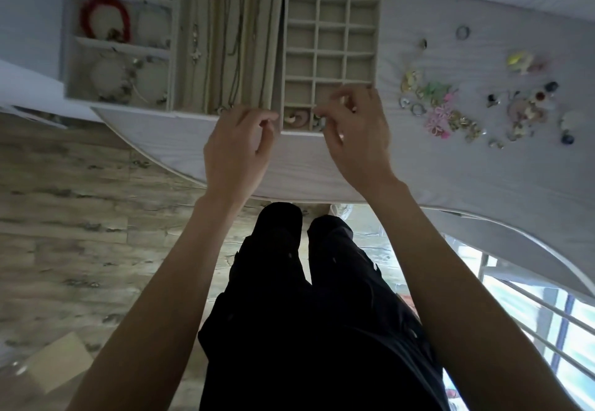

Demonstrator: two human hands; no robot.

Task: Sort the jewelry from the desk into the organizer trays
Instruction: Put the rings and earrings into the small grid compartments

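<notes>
A beige grid tray (335, 11) with several small compartments lies on the white desk (450, 179). Its near-left compartment holds a few small pieces (296, 119). My right hand (354, 130) hovers over the tray's near row, its fingertips pinching a small piece I cannot make out. My left hand (240, 143) sits at the tray's near-left corner with thumb and curled fingers close together; whether it holds anything is hidden. Loose earrings and rings (444, 111) lie scattered on the desk to the right.
Left of the grid tray are a necklace tray (231, 24) with chains and a bracelet tray (125, 45) with a red bracelet (106, 19). A single ring (462, 32) and a yellow piece (520, 61) lie farther right. A cardboard box (58, 362) sits on the floor.
</notes>
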